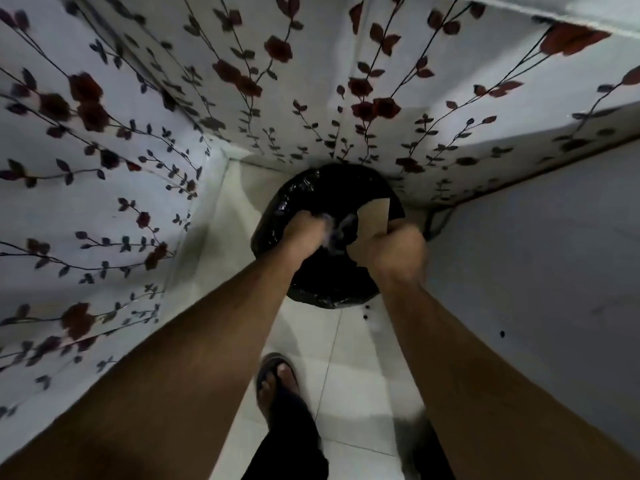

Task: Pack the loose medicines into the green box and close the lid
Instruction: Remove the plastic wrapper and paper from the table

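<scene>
Both my arms reach down over a bin lined with a black plastic bag [313,188] on the floor. My right hand [391,251] grips a flat brown piece of cardboard [375,216] that stands over the bin's mouth. My left hand [304,233] is closed over the bag, with something small and blurred at its fingertips [330,232]; I cannot tell what it is. No green box and no medicines are in view.
A white cloth with red flowers and dark vines [242,81] hangs down on the left and behind the bin. A pale wall [536,254] is on the right. White floor tiles [346,341] lie below, with my sandalled foot [277,379] on them.
</scene>
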Demonstrator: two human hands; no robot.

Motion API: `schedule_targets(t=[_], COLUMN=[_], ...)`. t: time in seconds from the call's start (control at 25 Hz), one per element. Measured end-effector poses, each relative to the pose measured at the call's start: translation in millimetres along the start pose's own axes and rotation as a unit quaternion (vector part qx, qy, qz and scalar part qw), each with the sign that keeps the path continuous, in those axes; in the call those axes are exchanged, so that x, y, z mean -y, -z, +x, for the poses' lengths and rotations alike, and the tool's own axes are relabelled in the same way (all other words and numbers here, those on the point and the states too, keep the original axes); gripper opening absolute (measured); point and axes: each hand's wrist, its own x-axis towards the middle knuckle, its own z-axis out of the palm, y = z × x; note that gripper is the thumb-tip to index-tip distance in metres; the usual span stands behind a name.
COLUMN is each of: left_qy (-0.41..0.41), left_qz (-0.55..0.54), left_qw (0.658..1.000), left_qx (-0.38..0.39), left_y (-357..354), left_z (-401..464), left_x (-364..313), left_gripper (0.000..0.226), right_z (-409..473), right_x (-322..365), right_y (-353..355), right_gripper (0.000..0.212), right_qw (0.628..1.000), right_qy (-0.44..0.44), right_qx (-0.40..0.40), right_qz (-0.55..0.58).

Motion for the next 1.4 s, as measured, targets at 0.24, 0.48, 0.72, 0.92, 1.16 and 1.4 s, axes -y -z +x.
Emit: schedule_targets(t=[0.24,0.48,0.72,0.92,1.16,1.4], left_qy=[-0.058,-0.056,-0.067,-0.100,-0.172,-0.273], left_qz=[-0.044,-0.038,-0.035,-0.025,0.054,0.274], left_qw=[0.996,0.996,0.996,0.995,0.984,0.922], left_qx=[-0.054,-0.059,-0.054,-0.013,0.005,0.008], left_y=[30,46,61,45,-30,-125], left_z=[-11,-40,-163,-274,-348,-345], left_x=[16,16,-47,-119,-173,-202], left_gripper=[0.020,0.018,0.017,0.017,0.018,0.058], right_z=[14,-19,-108,-171,-191,-156], right_x=[10,20,54,63,5,-78], right_y=[-36,-12,111,244,369,451], right_gripper=[0.029,0.035,0.036,0.029,0.013,0.013], right_qw=[0.996,0.992,0.992,0.991,0.978,0.975], right_qy=[0.031,0.040,0.073,0.131,0.177,0.177], right_qx=[0.063,0.106,0.094,0.015,-0.056,-0.058], right_qz=[-0.052,-0.047,-0.029,0.003,0.095,0.122])
